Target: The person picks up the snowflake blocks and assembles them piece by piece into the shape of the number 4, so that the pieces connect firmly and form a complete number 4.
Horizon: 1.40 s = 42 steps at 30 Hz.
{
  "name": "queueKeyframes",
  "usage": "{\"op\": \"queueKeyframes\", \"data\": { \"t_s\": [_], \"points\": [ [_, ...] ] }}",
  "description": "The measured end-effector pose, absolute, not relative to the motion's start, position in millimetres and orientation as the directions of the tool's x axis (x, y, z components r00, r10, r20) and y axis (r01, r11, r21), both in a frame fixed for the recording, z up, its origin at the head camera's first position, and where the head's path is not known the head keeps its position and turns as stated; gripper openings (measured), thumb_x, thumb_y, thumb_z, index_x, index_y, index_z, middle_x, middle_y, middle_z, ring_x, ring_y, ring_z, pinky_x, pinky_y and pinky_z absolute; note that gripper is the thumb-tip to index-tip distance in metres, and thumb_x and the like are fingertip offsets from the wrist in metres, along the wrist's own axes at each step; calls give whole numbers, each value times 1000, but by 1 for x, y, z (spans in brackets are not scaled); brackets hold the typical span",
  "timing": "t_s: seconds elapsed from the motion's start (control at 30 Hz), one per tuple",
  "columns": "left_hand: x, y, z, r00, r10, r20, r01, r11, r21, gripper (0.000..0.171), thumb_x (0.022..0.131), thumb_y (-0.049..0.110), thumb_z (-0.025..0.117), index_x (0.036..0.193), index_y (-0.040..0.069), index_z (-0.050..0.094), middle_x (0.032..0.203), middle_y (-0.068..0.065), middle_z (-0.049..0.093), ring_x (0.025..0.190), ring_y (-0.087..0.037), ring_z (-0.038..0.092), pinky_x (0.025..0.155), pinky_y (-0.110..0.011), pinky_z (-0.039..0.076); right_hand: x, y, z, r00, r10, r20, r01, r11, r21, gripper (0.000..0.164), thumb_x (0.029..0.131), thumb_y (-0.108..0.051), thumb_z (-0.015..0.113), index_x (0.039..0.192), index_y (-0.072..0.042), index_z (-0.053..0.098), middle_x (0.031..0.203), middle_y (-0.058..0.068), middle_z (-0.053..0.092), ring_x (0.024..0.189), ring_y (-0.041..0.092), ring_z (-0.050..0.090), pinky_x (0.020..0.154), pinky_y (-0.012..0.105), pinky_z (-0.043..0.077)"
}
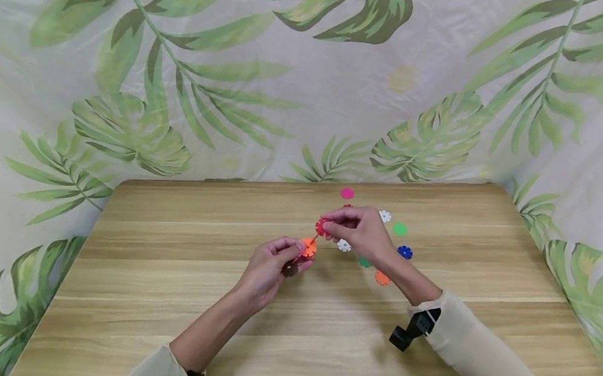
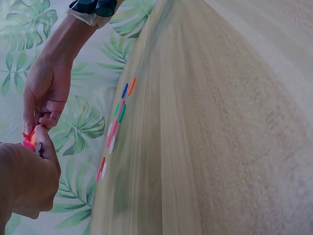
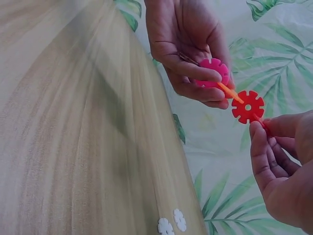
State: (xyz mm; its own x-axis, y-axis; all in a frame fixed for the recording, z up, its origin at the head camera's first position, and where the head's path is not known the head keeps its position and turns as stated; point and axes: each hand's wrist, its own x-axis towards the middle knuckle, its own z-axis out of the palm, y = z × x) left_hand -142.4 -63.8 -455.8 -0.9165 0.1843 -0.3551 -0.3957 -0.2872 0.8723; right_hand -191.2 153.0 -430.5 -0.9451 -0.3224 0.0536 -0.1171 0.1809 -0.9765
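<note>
Left hand [image 1: 265, 269] pinches a notched orange plastic disc [image 1: 309, 249], right hand [image 1: 366, 234] a notched red plastic disc [image 1: 321, 224]; wooden tabletop [image 1: 161, 259] spreads wide leftward; both discs partly hidden.

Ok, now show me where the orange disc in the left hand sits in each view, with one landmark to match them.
Head: the orange disc is below centre, slightly right, at the left hand's fingertips.
Left wrist: near the left edge, just below mid-height, small and partly hidden.
Right wrist: right of centre, above mid-height, seen nearly edge-on.
Shared landmark: the right hand, close to the disc in all three.
</note>
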Motion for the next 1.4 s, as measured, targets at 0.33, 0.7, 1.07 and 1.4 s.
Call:
{"op": "queueKeyframes", "data": {
  "t_s": [0.33,0.7,1.07,1.4],
  "points": [
    [-142,-65,-459,-903,233,-361,-420,-295,858,28,109,8,59,134,-3,62,123,-16,68,104,-21,74,92,-31,63,-194,157,-430,-943,-330,46,-117,200,-973,24,100,-12,75,119,2,77,100,14,80,79,18,75,69,27,63],
    [-141,-64,-458,-903,283,-324,-394,-243,886,40,103,5,67,141,-8,60,114,-13,78,98,-16,76,88,-35,65,-193,156,-429,-933,-358,43,-128,216,-968,16,99,-10,75,113,-2,79,100,11,81,78,22,76,67,32,64],
    [-140,-69,-458,-923,193,-333,-377,-286,881,29,103,6,68,130,-3,70,121,-17,76,102,-22,76,82,-32,66,-202,161,-434,-935,-349,69,-182,301,-936,22,103,-20,72,117,-5,78,95,11,79,81,26,74,66,32,62],
    [-139,-78,-456,-921,151,-359,-389,-316,866,27,103,5,67,130,-2,69,112,-6,76,96,-16,74,81,-30,65,-224,167,-457,-939,-342,46,-220,491,-843,21,99,-14,76,115,-1,78,102,10,77,92,23,70,77,31,58]
  ]
}}
